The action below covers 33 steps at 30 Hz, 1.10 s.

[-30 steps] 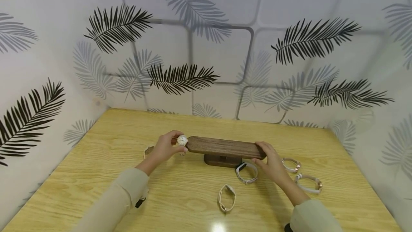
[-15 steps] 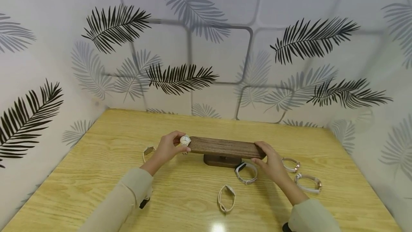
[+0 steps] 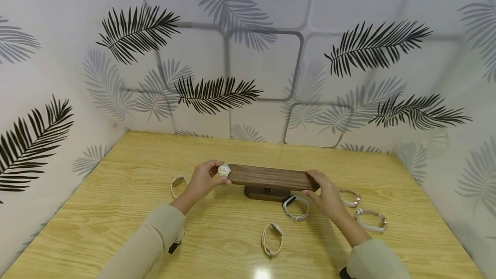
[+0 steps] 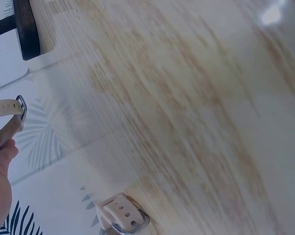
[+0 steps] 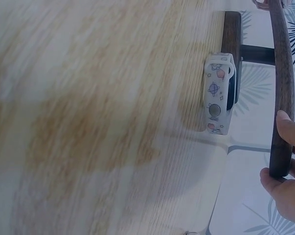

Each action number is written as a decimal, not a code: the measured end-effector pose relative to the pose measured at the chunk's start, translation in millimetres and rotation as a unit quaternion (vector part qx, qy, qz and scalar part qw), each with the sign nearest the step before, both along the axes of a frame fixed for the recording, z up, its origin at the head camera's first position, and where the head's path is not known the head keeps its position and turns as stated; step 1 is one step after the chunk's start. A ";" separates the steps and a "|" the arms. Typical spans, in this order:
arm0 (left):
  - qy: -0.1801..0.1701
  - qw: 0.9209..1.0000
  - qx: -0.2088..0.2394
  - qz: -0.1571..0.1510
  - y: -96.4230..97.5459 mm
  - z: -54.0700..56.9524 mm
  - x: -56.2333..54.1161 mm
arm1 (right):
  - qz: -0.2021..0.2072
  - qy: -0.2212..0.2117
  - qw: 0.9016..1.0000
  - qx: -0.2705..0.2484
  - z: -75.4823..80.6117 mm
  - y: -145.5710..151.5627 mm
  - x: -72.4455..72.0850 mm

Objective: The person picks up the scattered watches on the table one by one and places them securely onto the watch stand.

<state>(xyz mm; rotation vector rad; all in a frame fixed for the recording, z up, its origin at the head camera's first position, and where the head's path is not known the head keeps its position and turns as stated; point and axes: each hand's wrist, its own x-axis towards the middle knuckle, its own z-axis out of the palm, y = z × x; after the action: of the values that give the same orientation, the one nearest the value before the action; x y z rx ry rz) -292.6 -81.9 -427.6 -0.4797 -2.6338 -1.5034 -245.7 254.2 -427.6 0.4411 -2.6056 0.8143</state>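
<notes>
At the left end of the dark wooden bar (image 3: 271, 176), my left hand (image 3: 202, 178) pinches a watch (image 3: 224, 170) with a round white dial. The left wrist view shows its pale strap (image 4: 5, 108), buckled in a loop, around the bar's dark end, with my left fingers (image 4: 5, 154) just below. My right hand (image 3: 327, 193) grips the bar's other end, thumb and fingers on opposite edges. The bar is held up on a short post over a dark base (image 3: 267, 193). Against the base's front leans a white smart band (image 5: 216, 93) with printed drawings.
Other watches lie on the wooden table (image 3: 217, 236): one (image 3: 179, 181) beside my left wrist, a cream one (image 3: 277, 227) in front, and two (image 3: 357, 201) right of my right forearm. A leaf-patterned wall (image 3: 248, 63) stands behind.
My left hand has moved slightly right, bringing the watch onto the bar's left end. The right hand and the stand stay where they were.
</notes>
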 end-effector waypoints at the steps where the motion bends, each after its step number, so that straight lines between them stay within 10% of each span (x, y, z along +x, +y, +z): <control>1: 0.000 1.000 0.001 -0.001 -0.1 0.0 -0.5 | -0.001 0.001 1.000 0.000 0.4 -0.2 -0.1; 33: -0.016 0.999 0.007 -0.044 -3.2 5.9 -1.7 | 0.014 -0.007 1.000 0.021 0.5 1.9 -6.0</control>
<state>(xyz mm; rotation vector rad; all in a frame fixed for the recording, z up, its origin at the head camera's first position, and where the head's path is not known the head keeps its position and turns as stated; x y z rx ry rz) -294.3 -85.0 -421.7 -0.5823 -2.6580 -1.5664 -251.7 256.1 -427.1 0.4856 -2.6389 0.7744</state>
